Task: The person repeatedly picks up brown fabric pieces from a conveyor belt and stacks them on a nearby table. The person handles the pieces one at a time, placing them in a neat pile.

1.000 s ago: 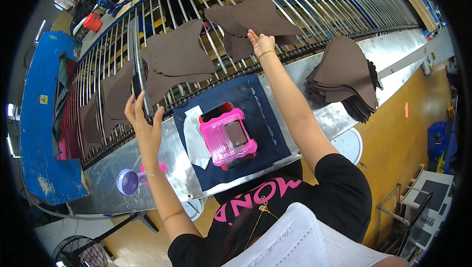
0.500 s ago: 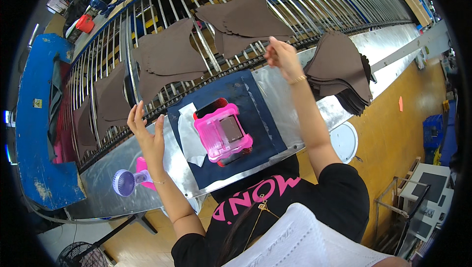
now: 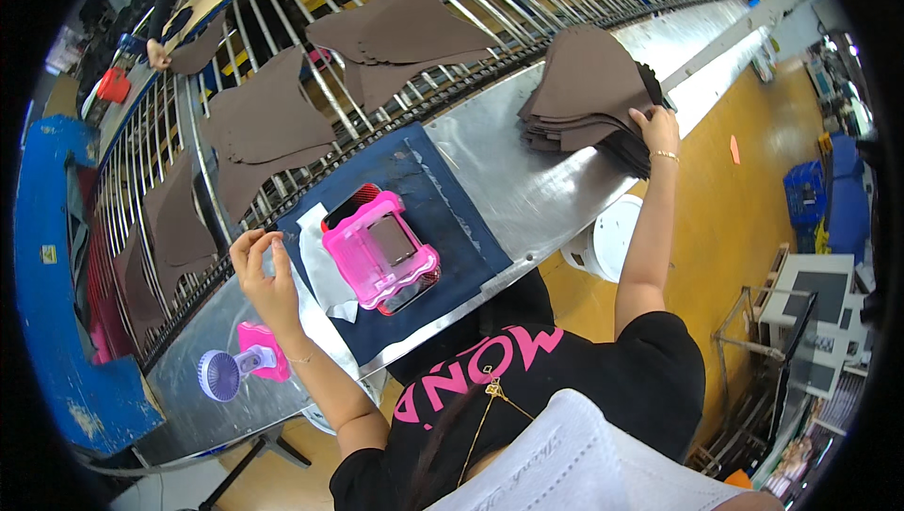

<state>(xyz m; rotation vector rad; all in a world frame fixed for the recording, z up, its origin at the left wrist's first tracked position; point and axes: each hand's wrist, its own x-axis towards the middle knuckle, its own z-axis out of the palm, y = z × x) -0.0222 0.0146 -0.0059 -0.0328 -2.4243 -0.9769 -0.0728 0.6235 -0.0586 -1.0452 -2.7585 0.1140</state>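
Observation:
My right hand (image 3: 656,129) closes on the right edge of a stack of brown cut pieces (image 3: 586,82). Its thumb and forefinger pinch the edge; how many layers they hold I cannot tell. The stack lies fanned on the metal ledge in front of a rod conveyor. My left hand (image 3: 266,277) hovers over the left part of the ledge, fingers loosely bent and apart, with nothing in them. Between my hands, a pink plastic holder (image 3: 356,261) with a dark rectangular inset sits over a red-and-black object on a dark blue mat (image 3: 452,219). White cloth (image 3: 323,275) lies beside it.
More brown pieces (image 3: 264,115) lie on the conveyor rods (image 3: 527,2). A purple hand fan (image 3: 219,374) on a pink base stands at the left, near a blue machine frame (image 3: 56,257). A white bucket (image 3: 607,238) is below the ledge. Another person's hand (image 3: 158,56) touches a piece across the conveyor.
My right hand has moved from above the conveyor to the stack's right edge and closed there. My left hand's fingers have curled in. The view has shifted; a co-worker's hand now reaches a piece.

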